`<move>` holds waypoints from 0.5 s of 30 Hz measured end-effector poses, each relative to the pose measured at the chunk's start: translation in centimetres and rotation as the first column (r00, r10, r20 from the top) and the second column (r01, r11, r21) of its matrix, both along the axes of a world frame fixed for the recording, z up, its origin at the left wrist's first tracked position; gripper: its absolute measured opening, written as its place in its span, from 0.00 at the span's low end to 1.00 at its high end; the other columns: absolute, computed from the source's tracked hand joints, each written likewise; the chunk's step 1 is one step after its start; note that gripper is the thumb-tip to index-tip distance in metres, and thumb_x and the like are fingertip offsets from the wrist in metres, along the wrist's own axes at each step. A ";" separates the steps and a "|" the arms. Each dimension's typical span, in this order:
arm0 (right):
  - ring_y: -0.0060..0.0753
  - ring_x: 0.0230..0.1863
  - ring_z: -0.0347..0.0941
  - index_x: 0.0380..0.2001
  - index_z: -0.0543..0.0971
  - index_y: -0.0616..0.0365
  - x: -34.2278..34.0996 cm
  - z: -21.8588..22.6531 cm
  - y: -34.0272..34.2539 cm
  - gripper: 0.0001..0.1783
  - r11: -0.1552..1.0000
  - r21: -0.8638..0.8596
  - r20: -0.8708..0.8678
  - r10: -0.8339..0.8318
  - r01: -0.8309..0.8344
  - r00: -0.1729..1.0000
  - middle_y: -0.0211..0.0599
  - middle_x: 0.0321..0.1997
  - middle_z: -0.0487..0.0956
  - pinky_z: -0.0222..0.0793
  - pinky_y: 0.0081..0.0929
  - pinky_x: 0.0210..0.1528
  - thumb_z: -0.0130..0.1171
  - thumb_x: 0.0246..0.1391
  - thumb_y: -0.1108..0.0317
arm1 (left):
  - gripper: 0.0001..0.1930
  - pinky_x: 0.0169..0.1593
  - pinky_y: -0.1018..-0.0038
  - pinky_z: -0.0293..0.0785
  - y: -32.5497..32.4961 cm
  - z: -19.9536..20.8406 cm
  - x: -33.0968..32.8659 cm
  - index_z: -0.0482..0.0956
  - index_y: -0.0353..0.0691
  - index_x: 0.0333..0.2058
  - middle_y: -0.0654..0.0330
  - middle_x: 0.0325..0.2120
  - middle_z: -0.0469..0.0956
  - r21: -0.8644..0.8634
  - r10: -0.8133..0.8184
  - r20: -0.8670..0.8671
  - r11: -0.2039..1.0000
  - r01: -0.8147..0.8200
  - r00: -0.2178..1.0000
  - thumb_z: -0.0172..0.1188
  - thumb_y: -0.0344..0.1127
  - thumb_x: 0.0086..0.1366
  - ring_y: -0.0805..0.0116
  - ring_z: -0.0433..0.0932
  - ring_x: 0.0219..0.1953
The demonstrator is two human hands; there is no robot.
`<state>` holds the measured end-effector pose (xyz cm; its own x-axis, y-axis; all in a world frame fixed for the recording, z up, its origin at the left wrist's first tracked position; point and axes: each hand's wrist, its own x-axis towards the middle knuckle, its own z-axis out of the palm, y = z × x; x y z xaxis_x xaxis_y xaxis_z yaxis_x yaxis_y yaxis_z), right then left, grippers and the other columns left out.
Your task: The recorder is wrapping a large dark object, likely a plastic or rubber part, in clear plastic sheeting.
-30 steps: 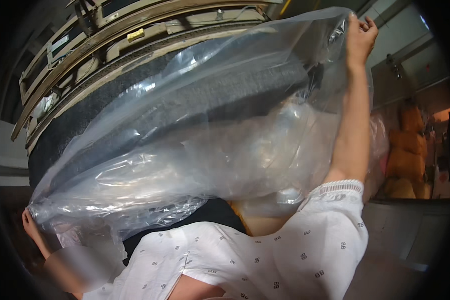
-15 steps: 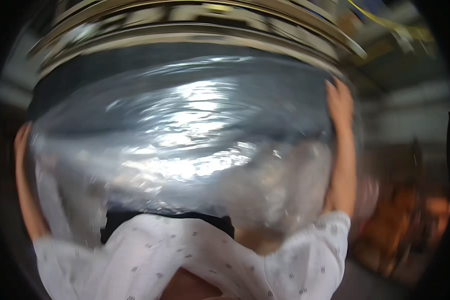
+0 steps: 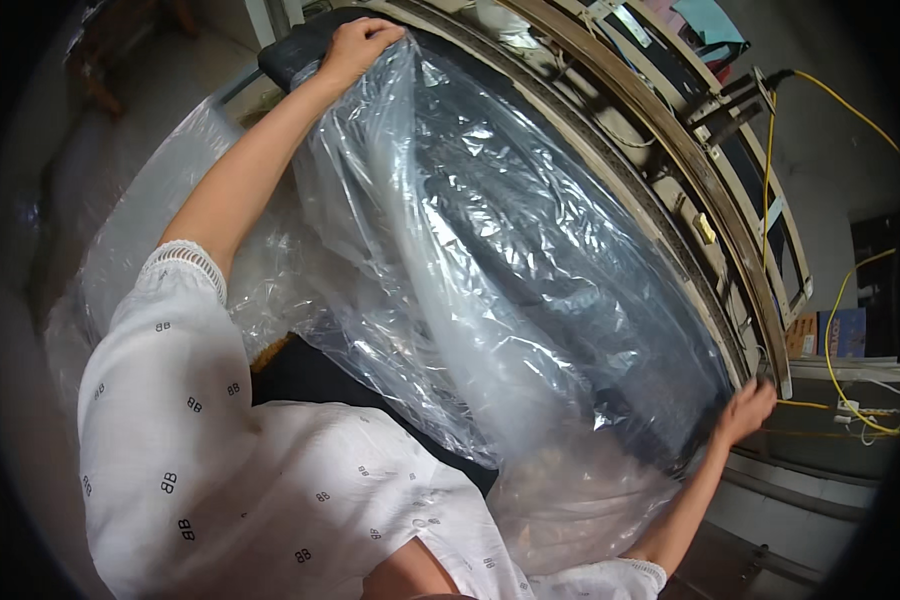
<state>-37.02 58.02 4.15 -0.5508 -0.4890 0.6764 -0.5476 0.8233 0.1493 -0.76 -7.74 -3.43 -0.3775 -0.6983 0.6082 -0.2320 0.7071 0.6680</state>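
A large clear plastic sheet [image 3: 450,270], creased and shiny, lies over a long dark surface [image 3: 305,45] and hangs down in folds toward my body. At the far left end of that surface, my left hand [image 3: 360,50] pinches the sheet's upper edge, fingers closed on the film. My right arm reaches out to the right, with my right hand [image 3: 745,412] at the surface's right end, beside the frame rail. Its fingers look curled together, and what is in them I cannot make out.
A long machine frame with wooden and metal rails [image 3: 630,80] runs along the far side. A yellow cable [image 3: 768,190] hangs at the right, near boxes [image 3: 842,333] on a shelf. More clear plastic [image 3: 170,170] droops off the left end.
The view has turned, and the sheet appears slanted. My left hand is now far forward at the top, pinching the film; my right hand is lower, at the right end.
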 end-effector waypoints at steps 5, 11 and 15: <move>0.45 0.48 0.63 0.41 0.71 0.63 16.7 0.2 -24.7 0.15 0.776 -0.383 0.260 0.611 -0.500 0.748 0.46 0.42 0.68 0.56 0.37 0.53 0.54 0.49 0.69 | 0.14 0.39 0.78 0.69 1.0 0.4 1.1 0.81 0.38 0.34 0.62 0.29 0.79 0.104 0.012 -0.045 0.995 -0.007 0.999 0.61 0.43 0.55 0.74 0.75 0.33; 0.48 0.46 0.65 0.38 0.75 0.59 30.1 -1.7 -44.1 0.19 0.659 -0.398 0.357 0.752 -0.638 0.554 0.47 0.44 0.69 0.61 0.42 0.46 0.58 0.45 0.58 | 0.15 0.38 0.78 0.69 1.0 0.8 -0.4 0.80 0.35 0.33 0.60 0.30 0.79 0.084 0.067 -0.037 0.994 -0.063 0.997 0.61 0.42 0.54 0.74 0.75 0.32; 0.40 0.42 0.66 0.29 0.78 0.54 29.3 -3.6 -48.4 0.11 0.793 -0.099 0.253 0.604 -0.601 0.756 0.40 0.38 0.71 0.61 0.37 0.39 0.59 0.38 0.65 | 0.15 0.39 0.77 0.69 0.6 0.2 -0.9 0.81 0.36 0.33 0.60 0.30 0.79 0.115 0.020 -0.074 0.993 -0.011 0.997 0.61 0.43 0.55 0.73 0.75 0.32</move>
